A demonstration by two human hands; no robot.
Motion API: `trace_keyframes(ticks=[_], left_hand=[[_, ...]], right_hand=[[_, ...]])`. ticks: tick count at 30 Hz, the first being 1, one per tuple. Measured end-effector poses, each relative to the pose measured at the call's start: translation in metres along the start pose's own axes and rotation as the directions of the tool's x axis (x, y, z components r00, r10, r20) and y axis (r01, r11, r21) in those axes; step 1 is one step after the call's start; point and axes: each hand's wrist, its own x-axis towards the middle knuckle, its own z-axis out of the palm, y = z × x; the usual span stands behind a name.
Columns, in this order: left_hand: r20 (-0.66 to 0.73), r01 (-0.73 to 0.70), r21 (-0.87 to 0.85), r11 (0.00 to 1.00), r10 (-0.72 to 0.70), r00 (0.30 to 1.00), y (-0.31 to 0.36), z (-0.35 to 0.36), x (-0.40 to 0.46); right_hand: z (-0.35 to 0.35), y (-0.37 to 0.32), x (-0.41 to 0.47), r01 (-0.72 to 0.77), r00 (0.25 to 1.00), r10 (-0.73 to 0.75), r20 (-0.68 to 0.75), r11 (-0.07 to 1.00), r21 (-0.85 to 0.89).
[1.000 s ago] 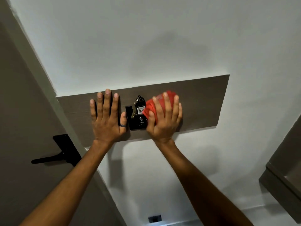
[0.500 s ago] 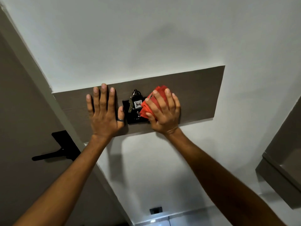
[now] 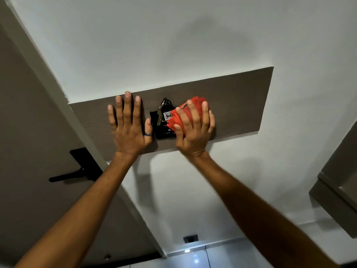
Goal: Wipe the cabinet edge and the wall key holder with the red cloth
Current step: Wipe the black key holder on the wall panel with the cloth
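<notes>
On the brown wall panel, near its middle, your right hand grips the bunched red cloth against the black key holder, where tagged keys hang. Your left hand lies flat beside it, fingers spread. White wall surrounds the panel; a door handle sits lower left.

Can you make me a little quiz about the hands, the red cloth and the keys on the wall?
1. True or false: the left hand holds the crumpled red cloth.
2. What hangs on the black key holder on the long brown wooden wall panel? A) a bunch of keys with a white tag B) a hat C) a clock
3. Fill in: the left hand lies ____ on the panel, fingers spread.

Key
1. False: the right hand presses the cloth to the panel, beside the keys.
2. A
3. flat
</notes>
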Motion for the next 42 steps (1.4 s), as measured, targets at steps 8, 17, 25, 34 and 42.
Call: trace_keyframes(ticks=[8,17,25,34,42], left_hand=[[-0.006,0.015,0.005,1.000,-0.015,1.000,0.000,0.001,0.000],[-0.018,0.006,0.017,1.000,-0.005,1.000,0.000,0.002,0.002],[-0.027,0.011,0.034,0.999,-0.010,1.000,0.001,0.000,0.003],[-0.006,-0.014,0.046,0.999,0.015,1.000,-0.003,0.002,0.003],[0.026,-0.010,0.030,0.999,0.009,1.000,-0.003,-0.002,0.001]], right_hand=[[0.000,-0.008,0.002,-0.059,0.998,0.060,0.021,0.998,-0.032],[0.004,0.009,0.010,-0.086,0.996,0.084,-0.036,0.996,-0.030],[0.004,0.014,0.003,-0.166,0.985,0.165,-0.048,0.986,-0.014],[-0.005,0.036,0.019,-0.464,0.870,0.435,-0.232,0.881,-0.089],[-0.003,-0.037,-0.015,-0.002,0.999,0.006,-0.036,0.995,0.099]])
